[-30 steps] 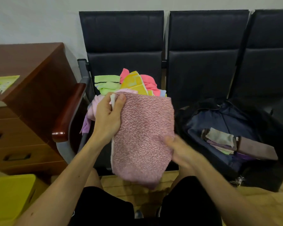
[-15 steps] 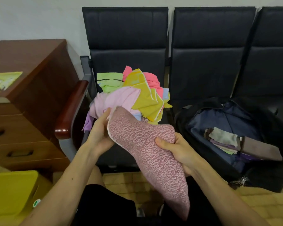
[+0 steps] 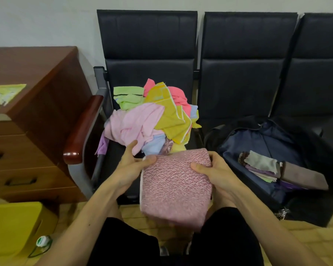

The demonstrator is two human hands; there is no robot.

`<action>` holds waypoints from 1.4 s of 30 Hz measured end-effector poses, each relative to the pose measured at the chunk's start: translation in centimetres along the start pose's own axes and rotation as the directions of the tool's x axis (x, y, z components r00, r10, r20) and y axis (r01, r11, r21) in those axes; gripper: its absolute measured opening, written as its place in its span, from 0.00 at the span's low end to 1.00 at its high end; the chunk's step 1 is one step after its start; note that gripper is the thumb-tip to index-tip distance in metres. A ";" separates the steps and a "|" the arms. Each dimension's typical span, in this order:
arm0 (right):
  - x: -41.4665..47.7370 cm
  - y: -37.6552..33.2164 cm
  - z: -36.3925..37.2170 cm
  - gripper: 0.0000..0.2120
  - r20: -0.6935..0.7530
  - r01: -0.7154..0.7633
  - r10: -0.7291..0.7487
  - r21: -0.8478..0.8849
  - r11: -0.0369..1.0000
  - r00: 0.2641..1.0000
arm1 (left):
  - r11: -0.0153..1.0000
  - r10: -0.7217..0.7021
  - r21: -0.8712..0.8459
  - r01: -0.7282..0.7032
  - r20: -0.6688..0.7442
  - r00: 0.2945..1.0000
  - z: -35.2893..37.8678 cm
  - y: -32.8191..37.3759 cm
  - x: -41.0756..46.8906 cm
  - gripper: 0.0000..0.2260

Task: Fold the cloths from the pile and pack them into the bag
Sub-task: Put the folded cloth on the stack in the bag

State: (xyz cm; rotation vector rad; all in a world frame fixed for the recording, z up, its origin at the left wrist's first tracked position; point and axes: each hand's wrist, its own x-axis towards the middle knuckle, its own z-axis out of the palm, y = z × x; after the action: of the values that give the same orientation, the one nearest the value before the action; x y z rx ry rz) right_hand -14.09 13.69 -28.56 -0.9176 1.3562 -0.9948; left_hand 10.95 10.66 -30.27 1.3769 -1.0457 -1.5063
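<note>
Head view of a seated person facing a row of black padded chairs [image 3: 148, 73] set against a pale wall [image 3: 37, 22]. The left hand [image 3: 131, 166] pinches the upper left edge of a folded, mottled pink towel [image 3: 175, 187], thumb on top and fingers beneath; the right hand [image 3: 217, 169] grips the upper right edge, thumb on the face and fingers curled behind. The towel hangs in front of the chair's front edge, above the person's knees, which are clad in black.

On the seat of the left chair lies the pile of cloths [image 3: 152, 120]: light pink, yellow, green, coral and pale blue pieces, loosely heaped. On the next seat to the right stands an open dark bag [image 3: 267, 143] with a navy lining; inside it rests a stack of folded cloths [image 3: 261, 167] in grey, purple and brown tones.

The left chair has a reddish-brown wooden armrest [image 3: 81, 131]. To its left stands a brown wooden drawer cabinet [image 3: 33, 112] with a green leaflet [image 3: 4, 95] on top. A yellow box [image 3: 13, 227] sits on the tan tiled floor [image 3: 306, 239] at lower left.
</note>
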 end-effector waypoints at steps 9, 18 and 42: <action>0.2 -2.5 -0.4 0.27 0.072 0.321 -0.314 -0.258 0.911 0.947 | 0.972 0.192 0.096 -0.215 0.211 0.959 -0.2 2.3 -1.0 0.26; 1.0 -4.9 -0.8 0.37 0.402 0.442 -0.220 -0.628 0.640 0.889 | 0.740 0.234 0.568 -0.361 0.286 0.929 -2.2 3.8 -0.3 0.30; -0.1 -7.9 -0.7 0.17 0.356 0.463 -0.320 -0.803 0.376 0.878 | 0.531 0.309 0.765 -0.365 0.226 0.924 -2.4 7.5 -2.6 0.06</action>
State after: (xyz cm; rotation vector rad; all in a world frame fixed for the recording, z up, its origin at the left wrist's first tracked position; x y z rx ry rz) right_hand -15.11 11.24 -21.12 -2.1649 1.5508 -0.4615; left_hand 13.75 10.61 -22.48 1.5563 -2.0686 -0.7662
